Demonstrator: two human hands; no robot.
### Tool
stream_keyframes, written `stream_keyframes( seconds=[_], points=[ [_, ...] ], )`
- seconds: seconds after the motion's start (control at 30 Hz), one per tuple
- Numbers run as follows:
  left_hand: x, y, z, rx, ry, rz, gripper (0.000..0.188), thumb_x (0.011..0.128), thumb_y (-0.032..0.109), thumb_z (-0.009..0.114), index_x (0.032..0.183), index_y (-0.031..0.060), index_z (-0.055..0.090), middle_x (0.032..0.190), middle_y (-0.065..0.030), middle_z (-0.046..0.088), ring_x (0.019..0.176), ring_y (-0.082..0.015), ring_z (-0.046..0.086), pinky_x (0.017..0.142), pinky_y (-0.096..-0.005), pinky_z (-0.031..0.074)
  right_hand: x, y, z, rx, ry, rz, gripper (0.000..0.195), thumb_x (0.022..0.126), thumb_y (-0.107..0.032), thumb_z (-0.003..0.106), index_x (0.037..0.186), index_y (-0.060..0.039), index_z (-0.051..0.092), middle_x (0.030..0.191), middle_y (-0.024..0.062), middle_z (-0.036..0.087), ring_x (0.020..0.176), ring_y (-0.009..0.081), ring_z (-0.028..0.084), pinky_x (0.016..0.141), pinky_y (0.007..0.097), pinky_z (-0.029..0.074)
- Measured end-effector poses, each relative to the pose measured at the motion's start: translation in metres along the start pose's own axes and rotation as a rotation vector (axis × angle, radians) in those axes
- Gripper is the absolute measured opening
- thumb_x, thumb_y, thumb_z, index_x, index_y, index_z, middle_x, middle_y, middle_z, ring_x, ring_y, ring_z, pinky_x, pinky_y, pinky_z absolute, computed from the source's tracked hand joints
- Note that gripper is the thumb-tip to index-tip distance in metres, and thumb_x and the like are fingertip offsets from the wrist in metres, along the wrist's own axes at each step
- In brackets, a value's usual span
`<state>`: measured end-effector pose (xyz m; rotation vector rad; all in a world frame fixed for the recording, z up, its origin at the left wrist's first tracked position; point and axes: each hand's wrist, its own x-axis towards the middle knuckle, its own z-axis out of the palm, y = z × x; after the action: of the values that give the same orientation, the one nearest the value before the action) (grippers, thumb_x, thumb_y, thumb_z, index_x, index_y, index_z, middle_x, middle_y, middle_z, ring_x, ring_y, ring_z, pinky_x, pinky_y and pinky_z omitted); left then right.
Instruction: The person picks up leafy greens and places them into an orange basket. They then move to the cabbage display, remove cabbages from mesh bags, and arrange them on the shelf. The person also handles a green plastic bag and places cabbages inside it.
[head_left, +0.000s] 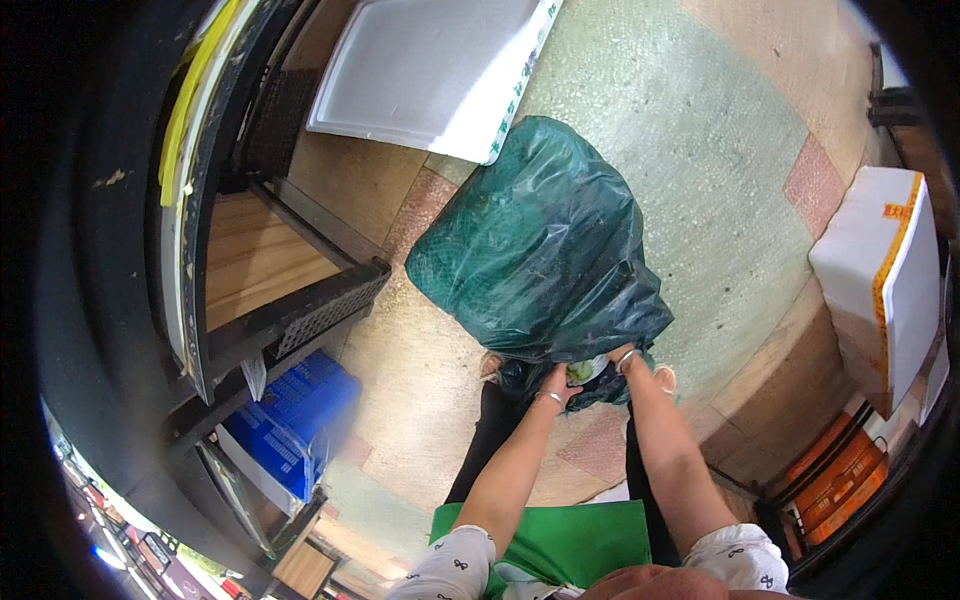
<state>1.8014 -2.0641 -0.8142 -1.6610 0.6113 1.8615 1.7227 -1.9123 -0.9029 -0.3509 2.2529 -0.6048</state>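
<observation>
A large dark green plastic bag (540, 240) stands on the floor between my feet, bulging and with its mouth turned toward me. Pale green produce (579, 372), too small to name, shows in the gap at the mouth. My left hand (559, 384) is at that opening with its fingertips partly inside, thumb apart from the fingers. At the right side of the mouth is my right hand (621, 356); its fingers are hidden under the plastic, so its grip cannot be seen. Each wrist wears a bangle.
A white foam box lid (420, 75) lies beyond the bag, its corner touching it. Black-framed shelving (300, 300) runs along the left, with a blue box (289, 427) low down. A taped white foam box (862, 285) and an orange carton (840, 480) are at right.
</observation>
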Motion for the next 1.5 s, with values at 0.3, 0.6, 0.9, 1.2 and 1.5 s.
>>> stream_keyframes(
  seconds=[0.3,0.6,0.9,1.2,1.5],
  points=[
    [-0.092,0.002,0.005,-0.168,-0.203,0.116,0.077,0.085,0.058,0.051,0.146,0.0263,0.017,0.148,-0.0009,0.023,0.133,-0.0312,0.026,0.094,-0.0637,0.03,-0.134,-0.149,-0.115,0.301,0.41,0.235,0.088,0.058,-0.032,0.076,0.131,-0.0019,0.036,0.115,0.0218,0.042,0.106,0.0418,0.043,0.092,0.0471,0.036],
    [-0.362,0.052,0.069,-0.322,-0.56,0.243,0.074,0.089,0.067,0.026,0.142,0.0159,0.031,0.144,-0.0058,0.035,0.13,-0.028,0.036,0.103,-0.0537,0.029,-0.269,-0.325,-0.298,0.084,0.663,-0.039,0.082,0.063,-0.029,0.066,0.134,-0.0014,0.036,0.126,0.0296,0.036,0.114,0.0459,0.034,0.099,0.0541,0.028],
    [-0.604,0.099,0.071,-0.641,-1.062,0.663,0.061,0.09,0.056,0.035,0.13,0.0125,0.049,0.128,-0.0073,0.054,0.115,-0.0247,0.053,0.1,-0.0452,0.039,-0.435,-0.536,-0.436,-0.161,0.941,-0.717,0.06,0.072,-0.018,0.065,0.127,-0.0022,0.047,0.135,0.0244,0.036,0.12,0.0431,0.034,0.1,0.0509,0.028],
    [-0.749,0.138,-0.055,-0.759,-1.331,1.537,0.057,0.094,0.046,0.032,0.139,0.0126,0.034,0.141,-0.0069,0.04,0.129,-0.022,0.038,0.11,-0.0372,0.027,-0.544,-0.719,-0.486,-0.039,0.59,-1.506,0.053,0.071,-0.009,0.069,0.119,0.0011,0.052,0.121,0.019,0.051,0.107,0.0355,0.048,0.093,0.0428,0.037],
    [-0.821,0.103,-0.197,-0.951,-1.233,1.34,0.066,0.091,0.062,0.027,0.133,0.0151,0.046,0.13,-0.0081,0.052,0.114,-0.0289,0.054,0.095,-0.0469,0.044,-0.389,-0.843,-0.425,0.708,-0.697,-0.628,0.066,0.084,-0.028,0.065,0.137,-0.0001,0.036,0.131,0.0129,0.047,0.121,0.0206,0.044,0.1,0.0325,0.034]
  ],
)
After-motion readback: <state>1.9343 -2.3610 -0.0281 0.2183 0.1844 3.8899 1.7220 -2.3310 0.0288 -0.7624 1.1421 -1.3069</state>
